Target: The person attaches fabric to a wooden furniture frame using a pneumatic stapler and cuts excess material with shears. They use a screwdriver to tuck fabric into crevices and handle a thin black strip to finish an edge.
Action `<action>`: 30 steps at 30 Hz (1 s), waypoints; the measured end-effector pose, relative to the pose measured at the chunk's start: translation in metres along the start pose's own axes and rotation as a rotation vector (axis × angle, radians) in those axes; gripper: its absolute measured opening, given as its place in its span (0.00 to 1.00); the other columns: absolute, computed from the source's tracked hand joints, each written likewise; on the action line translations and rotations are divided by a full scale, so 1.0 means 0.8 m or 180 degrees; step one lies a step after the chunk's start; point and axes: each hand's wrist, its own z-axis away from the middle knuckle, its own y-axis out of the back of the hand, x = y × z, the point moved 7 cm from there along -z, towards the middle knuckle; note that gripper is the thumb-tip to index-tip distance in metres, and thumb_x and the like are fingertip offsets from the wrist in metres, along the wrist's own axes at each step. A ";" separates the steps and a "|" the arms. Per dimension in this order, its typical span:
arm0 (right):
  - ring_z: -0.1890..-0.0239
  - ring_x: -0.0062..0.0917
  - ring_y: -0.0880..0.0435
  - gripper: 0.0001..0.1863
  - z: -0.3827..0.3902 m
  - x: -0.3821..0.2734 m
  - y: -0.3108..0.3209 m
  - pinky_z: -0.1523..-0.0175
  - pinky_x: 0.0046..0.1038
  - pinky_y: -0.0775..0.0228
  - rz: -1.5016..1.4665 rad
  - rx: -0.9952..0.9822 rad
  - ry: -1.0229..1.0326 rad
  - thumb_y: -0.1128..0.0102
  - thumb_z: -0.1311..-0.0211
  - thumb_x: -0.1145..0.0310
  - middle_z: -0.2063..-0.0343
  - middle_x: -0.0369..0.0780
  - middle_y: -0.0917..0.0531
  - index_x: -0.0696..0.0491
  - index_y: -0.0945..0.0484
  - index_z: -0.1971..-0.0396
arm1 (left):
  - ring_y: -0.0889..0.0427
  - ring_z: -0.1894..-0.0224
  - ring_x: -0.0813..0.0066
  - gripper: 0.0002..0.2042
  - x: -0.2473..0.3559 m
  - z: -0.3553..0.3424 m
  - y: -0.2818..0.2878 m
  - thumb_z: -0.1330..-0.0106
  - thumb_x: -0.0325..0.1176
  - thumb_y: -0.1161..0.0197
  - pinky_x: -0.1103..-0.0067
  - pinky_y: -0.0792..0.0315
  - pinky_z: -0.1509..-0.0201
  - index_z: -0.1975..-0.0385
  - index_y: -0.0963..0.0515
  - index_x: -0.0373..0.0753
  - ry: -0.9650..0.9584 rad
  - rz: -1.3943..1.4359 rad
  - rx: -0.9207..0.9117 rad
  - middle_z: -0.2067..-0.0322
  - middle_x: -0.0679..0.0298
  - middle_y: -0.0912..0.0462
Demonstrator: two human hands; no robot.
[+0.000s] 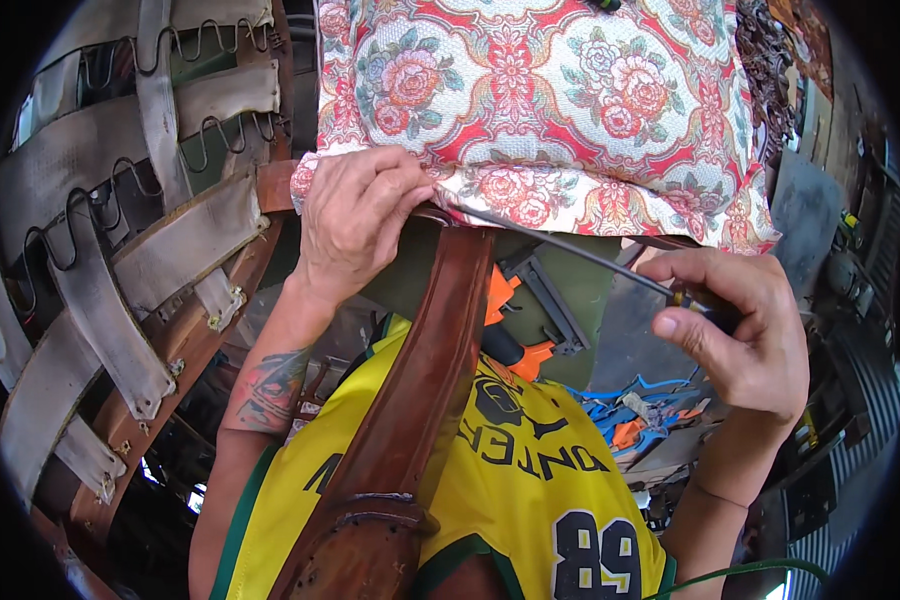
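A padded seat covered in floral fabric [510, 90], red and white with roses, fills the top middle. My left hand [360, 215] is closed on the fabric's front edge, thumb and fingers pinched together near the corner. My right hand [740, 325] grips the handle of a screwdriver [580, 252], mostly hidden by the fingers. Its long, thin metal shaft points left, and the tip meets the fabric's lower edge beside my left fingers; whether it goes under the cloth I cannot tell. Just below the tip, a curved, varnished wooden leg [425, 370] runs down toward me.
On the left stands a wooden frame [160, 420] with woven grey webbing straps [100, 340] and zigzag wire springs [65, 225]. An orange and black tool [535, 320] lies below the seat. Blue and orange items [640, 415] are piled right of my body. Corrugated metal [875, 385] is at the far right.
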 end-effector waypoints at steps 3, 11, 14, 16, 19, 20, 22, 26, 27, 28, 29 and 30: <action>0.75 0.39 0.13 0.12 0.002 -0.006 -0.015 0.67 0.34 0.24 0.0113 -0.0150 0.0236 0.24 0.37 0.72 0.74 0.49 0.12 0.63 0.11 0.57 | 0.12 0.58 0.63 0.11 -0.010 -0.020 -0.006 0.35 0.31 0.20 0.68 0.23 0.53 0.56 0.14 0.43 0.0100 -0.0209 0.0181 0.59 0.65 0.12; 0.73 0.48 0.13 0.10 -0.039 0.020 -0.030 0.62 0.42 0.23 0.0971 0.0358 0.0123 0.30 0.32 0.70 0.77 0.53 0.16 0.59 0.10 0.56 | 0.12 0.61 0.60 0.08 -0.029 -0.036 -0.009 0.30 0.24 0.25 0.69 0.18 0.57 0.53 0.14 0.37 0.0243 0.0759 0.0065 0.61 0.60 0.11; 0.72 0.49 0.13 0.11 -0.042 0.033 -0.028 0.61 0.43 0.22 0.0927 0.0409 0.0113 0.31 0.30 0.68 0.77 0.53 0.16 0.60 0.09 0.55 | 0.11 0.58 0.61 0.10 -0.021 -0.041 -0.003 0.31 0.26 0.23 0.70 0.18 0.54 0.52 0.14 0.37 0.0096 0.0885 -0.0119 0.59 0.59 0.11; 0.71 0.49 0.12 0.12 -0.040 0.044 -0.029 0.61 0.43 0.22 0.0869 0.0343 -0.0033 0.31 0.29 0.67 0.76 0.54 0.15 0.61 0.10 0.56 | 0.12 0.56 0.61 0.11 -0.018 -0.046 -0.004 0.34 0.29 0.22 0.67 0.19 0.53 0.55 0.14 0.38 0.0051 0.0819 -0.0241 0.59 0.60 0.11; 0.69 0.50 0.12 0.13 -0.039 0.043 -0.029 0.60 0.43 0.22 0.0889 0.0375 0.0101 0.32 0.29 0.66 0.73 0.56 0.15 0.62 0.10 0.56 | 0.13 0.57 0.61 0.09 -0.025 -0.058 -0.011 0.34 0.29 0.22 0.66 0.20 0.53 0.58 0.14 0.38 0.0084 0.0534 -0.0443 0.60 0.63 0.12; 0.69 0.49 0.11 0.13 -0.039 0.039 -0.026 0.60 0.43 0.22 0.0952 0.0427 0.0193 0.32 0.28 0.66 0.72 0.56 0.14 0.62 0.10 0.57 | 0.15 0.59 0.60 0.08 -0.019 -0.061 -0.011 0.35 0.29 0.22 0.66 0.22 0.53 0.61 0.15 0.38 -0.0200 0.0262 -0.0332 0.62 0.64 0.12; 0.68 0.49 0.11 0.13 -0.039 0.031 -0.022 0.60 0.43 0.22 0.0843 0.0360 0.0218 0.31 0.29 0.66 0.71 0.57 0.14 0.61 0.11 0.55 | 0.15 0.60 0.60 0.07 -0.019 -0.066 -0.011 0.34 0.29 0.23 0.67 0.23 0.52 0.62 0.15 0.38 -0.0336 0.0207 -0.0120 0.63 0.63 0.13; 0.68 0.48 0.11 0.14 -0.029 0.027 -0.021 0.59 0.42 0.21 0.0624 -0.0200 -0.0387 0.31 0.32 0.68 0.72 0.55 0.14 0.61 0.12 0.51 | 0.16 0.60 0.59 0.06 -0.024 -0.068 -0.013 0.33 0.28 0.24 0.66 0.23 0.53 0.62 0.16 0.37 -0.0175 0.0302 -0.0089 0.65 0.62 0.14; 0.71 0.40 0.16 0.14 -0.028 0.022 -0.026 0.62 0.38 0.25 0.0547 -0.0248 -0.0227 0.31 0.31 0.70 0.73 0.51 0.16 0.60 0.12 0.50 | 0.16 0.60 0.58 0.06 -0.024 -0.068 -0.013 0.33 0.27 0.24 0.66 0.23 0.53 0.62 0.16 0.36 -0.0152 0.0305 -0.0116 0.65 0.61 0.14; 0.74 0.31 0.21 0.13 -0.029 0.016 -0.031 0.65 0.34 0.29 0.0467 -0.0218 -0.0013 0.30 0.30 0.71 0.74 0.47 0.17 0.60 0.12 0.50 | 0.16 0.60 0.58 0.06 -0.025 -0.069 -0.013 0.33 0.27 0.24 0.66 0.23 0.53 0.62 0.16 0.36 -0.0112 0.0321 -0.0134 0.65 0.61 0.14; 0.77 0.23 0.26 0.13 -0.030 0.018 -0.039 0.68 0.30 0.33 0.0414 -0.0277 -0.0062 0.29 0.30 0.72 0.75 0.43 0.18 0.60 0.12 0.49 | 0.16 0.61 0.58 0.06 -0.026 -0.069 -0.013 0.33 0.27 0.25 0.66 0.23 0.53 0.62 0.16 0.36 -0.0072 0.0339 -0.0152 0.65 0.61 0.14; 0.78 0.25 0.24 0.12 -0.029 0.009 -0.040 0.69 0.30 0.33 0.0516 -0.0107 0.0276 0.29 0.30 0.73 0.75 0.44 0.18 0.59 0.12 0.49 | 0.15 0.61 0.59 0.05 -0.026 -0.069 -0.013 0.32 0.26 0.25 0.67 0.23 0.53 0.62 0.15 0.35 -0.0041 0.0365 -0.0184 0.65 0.60 0.14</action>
